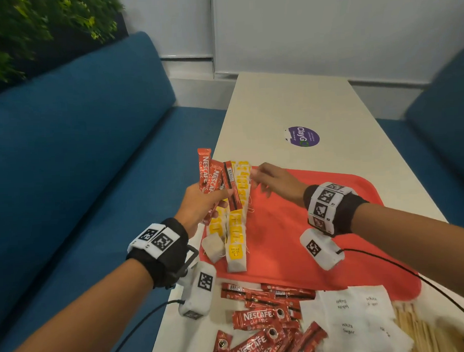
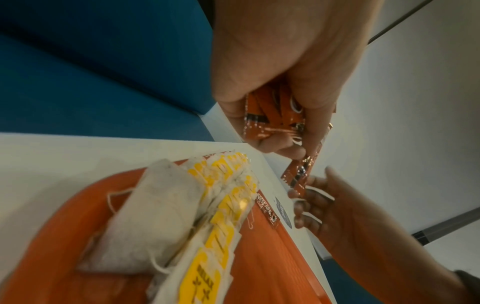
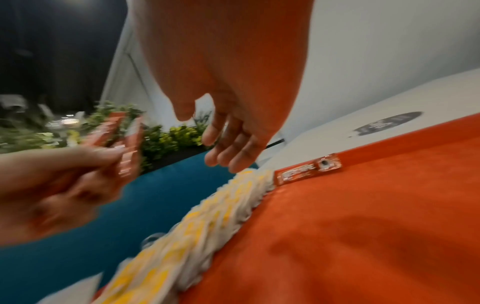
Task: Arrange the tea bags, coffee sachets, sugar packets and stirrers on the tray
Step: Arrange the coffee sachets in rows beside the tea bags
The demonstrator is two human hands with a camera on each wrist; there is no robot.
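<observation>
My left hand point(image 1: 216, 199) grips a fan of several red coffee sachets point(image 1: 211, 176) above the left edge of the red tray point(image 1: 320, 225). My right hand point(image 1: 255, 178) hovers just right of the fan with relaxed fingers and holds nothing; its fingertips point(image 2: 305, 192) are close to the lowest sachet's end point(image 2: 296, 176). Two rows of yellow-tagged tea bags point(image 1: 237, 223) lie along the tray's left side. One sachet point(image 3: 309, 169) lies flat on the tray beside the far end of the rows. More sachets point(image 1: 263, 320), white sugar packets point(image 1: 356, 314) and wooden stirrers point(image 1: 418, 332) lie on the table in front of the tray.
The long white table point(image 1: 289, 104) carries a purple round sticker point(image 1: 302, 136) beyond the tray. Blue sofas point(image 1: 78, 145) flank the table on both sides. One loose tea bag point(image 1: 214, 247) sits at the tray's near left corner. Black cables run from both wrist cameras.
</observation>
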